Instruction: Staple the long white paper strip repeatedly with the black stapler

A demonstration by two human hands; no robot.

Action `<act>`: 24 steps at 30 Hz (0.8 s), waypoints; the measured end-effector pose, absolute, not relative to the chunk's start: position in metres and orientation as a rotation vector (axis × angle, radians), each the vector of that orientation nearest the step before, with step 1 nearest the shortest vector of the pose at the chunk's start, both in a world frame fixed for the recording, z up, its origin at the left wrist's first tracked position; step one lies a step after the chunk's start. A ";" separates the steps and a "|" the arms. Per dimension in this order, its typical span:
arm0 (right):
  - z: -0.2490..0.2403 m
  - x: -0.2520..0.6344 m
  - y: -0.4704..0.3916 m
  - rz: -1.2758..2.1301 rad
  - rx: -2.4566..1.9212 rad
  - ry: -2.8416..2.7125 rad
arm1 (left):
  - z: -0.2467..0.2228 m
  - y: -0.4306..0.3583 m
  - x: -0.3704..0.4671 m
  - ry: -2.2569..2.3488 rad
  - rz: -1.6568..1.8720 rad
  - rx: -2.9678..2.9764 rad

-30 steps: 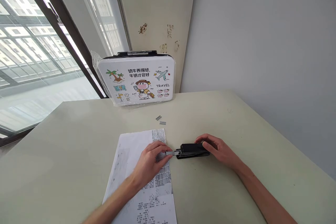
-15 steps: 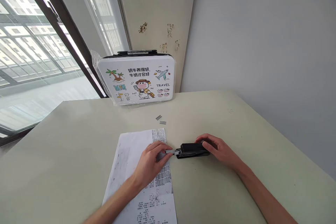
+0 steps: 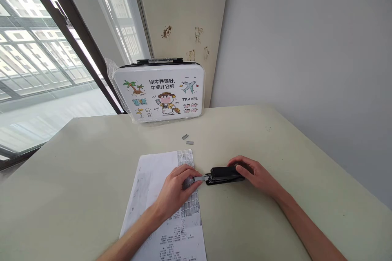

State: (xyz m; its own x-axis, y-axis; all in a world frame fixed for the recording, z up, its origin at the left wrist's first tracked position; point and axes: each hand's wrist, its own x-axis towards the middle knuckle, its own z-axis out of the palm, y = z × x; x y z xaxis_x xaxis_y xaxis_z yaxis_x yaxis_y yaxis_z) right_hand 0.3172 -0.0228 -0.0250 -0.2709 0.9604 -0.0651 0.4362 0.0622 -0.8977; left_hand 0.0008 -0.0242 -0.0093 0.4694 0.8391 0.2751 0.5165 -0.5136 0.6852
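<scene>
Black stapler [image 3: 223,173], head view: lies at two o'clock of the paper [image 3: 153,183]. Left hand [image 3: 175,185] pinches the metal slide [image 3: 200,178], fingertips nearly closed; right hand [image 3: 256,175] grips the stapler's rear, half-curled. Advised: brace the rear, hold the slide level and aligned, pinch lightly.

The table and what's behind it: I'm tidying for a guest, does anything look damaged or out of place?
The beige panel behind the white case looks damaged, with brown, patchy marks. Two staple strips lie loose beyond the paper, at different angles.
</scene>
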 end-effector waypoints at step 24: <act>-0.020 0.288 -0.033 1.347 -1.232 -1.388 | 0.005 0.048 0.017 0.648 0.465 2.406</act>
State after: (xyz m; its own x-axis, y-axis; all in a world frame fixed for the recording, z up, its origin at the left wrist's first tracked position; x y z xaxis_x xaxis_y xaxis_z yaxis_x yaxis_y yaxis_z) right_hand 0.2881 -0.0334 -0.0198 -0.1819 0.9808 -0.0702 0.0990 -0.0528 -0.9937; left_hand 0.0172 0.0476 0.0054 0.8195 0.5469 0.1712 0.3376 -0.7022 0.6269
